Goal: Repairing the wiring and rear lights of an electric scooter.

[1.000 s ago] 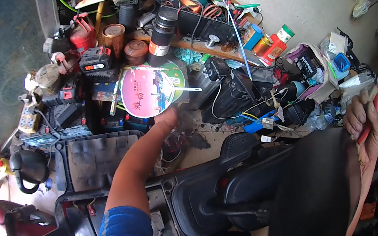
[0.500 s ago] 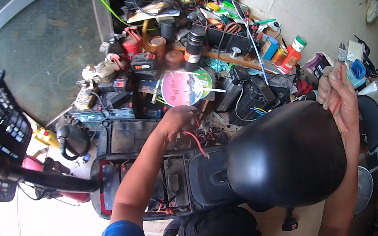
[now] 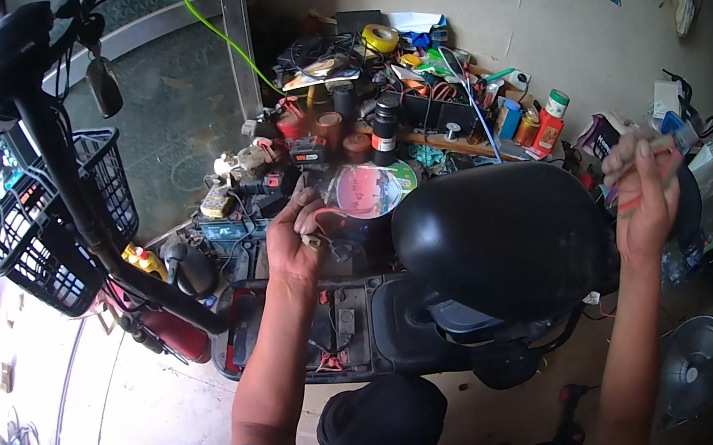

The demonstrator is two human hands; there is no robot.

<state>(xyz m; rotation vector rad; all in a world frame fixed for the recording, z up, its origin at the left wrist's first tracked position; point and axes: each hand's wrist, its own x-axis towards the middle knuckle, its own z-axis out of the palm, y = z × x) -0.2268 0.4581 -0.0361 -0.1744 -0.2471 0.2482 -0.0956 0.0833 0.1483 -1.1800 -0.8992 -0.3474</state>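
My left hand [image 3: 296,245] is raised over the open battery compartment [image 3: 354,326] of an electric scooter. Its fingers are closed on a short red wire [image 3: 328,214], whose ends are partly hidden by the fingers. On the far right, my right hand [image 3: 644,205] is wrapped round red-handled pliers [image 3: 672,159], blurred by motion. Between the two hands is the scooter's black seat [image 3: 503,240], tipped up. A round pink-and-green hand fan [image 3: 367,192] lies just beyond my left hand.
Tools, tape, cans and cables crowd the bench [image 3: 447,142] along the wall. At left stand the scooter's handlebar stem [image 3: 72,177] and black basket [image 3: 58,232]. A round metal basin [image 3: 700,357] and a red-and-black power tool [image 3: 568,404] are on the floor at lower right.
My left hand has come up from the compartment, lifting the red wire. My right hand still grips the pliers, now tilted. The view has swung upward, showing more handlebar and wall.
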